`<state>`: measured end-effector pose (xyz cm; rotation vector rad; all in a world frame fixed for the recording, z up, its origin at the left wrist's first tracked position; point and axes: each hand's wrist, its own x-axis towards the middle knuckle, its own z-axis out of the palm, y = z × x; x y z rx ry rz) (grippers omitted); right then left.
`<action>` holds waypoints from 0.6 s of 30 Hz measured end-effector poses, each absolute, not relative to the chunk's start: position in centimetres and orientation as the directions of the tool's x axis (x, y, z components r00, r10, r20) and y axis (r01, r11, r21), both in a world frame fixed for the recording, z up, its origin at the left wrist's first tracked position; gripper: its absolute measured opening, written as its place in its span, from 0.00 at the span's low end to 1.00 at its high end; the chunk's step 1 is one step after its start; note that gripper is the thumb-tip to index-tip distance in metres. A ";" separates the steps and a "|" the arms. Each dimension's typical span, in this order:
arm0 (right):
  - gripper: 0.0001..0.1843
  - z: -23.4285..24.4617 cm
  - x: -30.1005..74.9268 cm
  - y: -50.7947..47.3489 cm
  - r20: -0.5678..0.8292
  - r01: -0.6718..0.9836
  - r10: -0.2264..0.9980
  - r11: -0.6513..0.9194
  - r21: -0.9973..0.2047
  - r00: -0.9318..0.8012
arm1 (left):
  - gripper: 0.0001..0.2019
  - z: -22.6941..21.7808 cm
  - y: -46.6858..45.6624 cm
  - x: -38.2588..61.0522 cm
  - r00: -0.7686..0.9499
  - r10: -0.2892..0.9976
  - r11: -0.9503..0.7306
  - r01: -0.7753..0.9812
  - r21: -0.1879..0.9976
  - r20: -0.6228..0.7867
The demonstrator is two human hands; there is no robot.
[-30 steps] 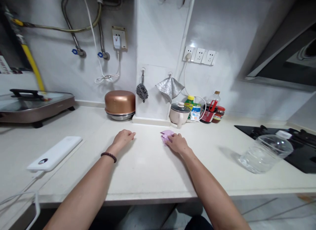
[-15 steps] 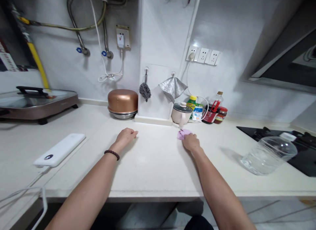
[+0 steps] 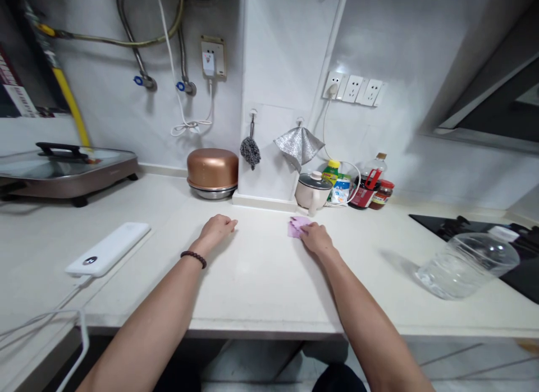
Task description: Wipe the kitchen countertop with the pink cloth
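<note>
My right hand point(image 3: 316, 238) presses a small pink cloth point(image 3: 295, 226) flat against the white countertop point(image 3: 261, 274), its fingers closed over the cloth's near edge. It is just in front of a small cream pot with a dark lid point(image 3: 311, 191). My left hand point(image 3: 217, 228) rests on the counter to the left, fingers loosely curled, holding nothing. A dark bead bracelet sits on that wrist.
A copper pot point(image 3: 213, 172) stands by the wall pillar. Sauce bottles and jars point(image 3: 364, 187) cluster at the back. A clear plastic jug point(image 3: 467, 263) lies on its side by the black hob point(image 3: 497, 240). A white power bank point(image 3: 108, 249) with cable and an electric griddle point(image 3: 63, 170) lie left.
My right hand slid the pink cloth rightward towards the cream pot, then back a little to the left. My left hand has stayed in place.
</note>
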<state>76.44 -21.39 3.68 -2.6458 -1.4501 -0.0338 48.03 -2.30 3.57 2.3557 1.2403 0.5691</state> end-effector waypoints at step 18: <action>0.27 3.1 68.7 -20.1 0.167 0.887 0.929 0.365 -0.284 -0.329 | 0.20 3.7 -2.6 48.1 0.537 0.824 -0.544 0.656 0.523 0.184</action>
